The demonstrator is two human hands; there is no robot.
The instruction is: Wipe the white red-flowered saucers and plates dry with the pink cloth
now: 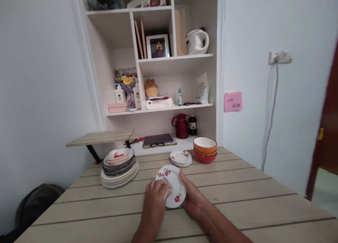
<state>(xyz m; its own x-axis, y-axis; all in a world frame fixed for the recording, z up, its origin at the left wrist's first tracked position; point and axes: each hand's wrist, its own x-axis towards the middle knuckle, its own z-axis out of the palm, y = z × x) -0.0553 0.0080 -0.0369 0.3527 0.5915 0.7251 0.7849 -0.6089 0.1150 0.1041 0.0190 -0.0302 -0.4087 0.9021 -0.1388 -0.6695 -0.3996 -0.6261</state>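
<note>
Left hand [155, 198] covers part of the flowered plate [176, 184]; whether its fingers [160, 185] hold anything, unclear. Right hand [194, 199]: fingers mostly hidden behind that plate. Forearms [224, 227] run off the near edge. Dark object [35, 202], near left: partly behind counter [258, 200], too dim to identify. Pink note [233, 101]: lower scrawl too small to read.

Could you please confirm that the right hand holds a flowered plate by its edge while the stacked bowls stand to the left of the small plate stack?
Not quite: in the head view, the stacked bowls stand to the right of the small plate stack. The right hand does hold a flowered plate by its edge.
</note>
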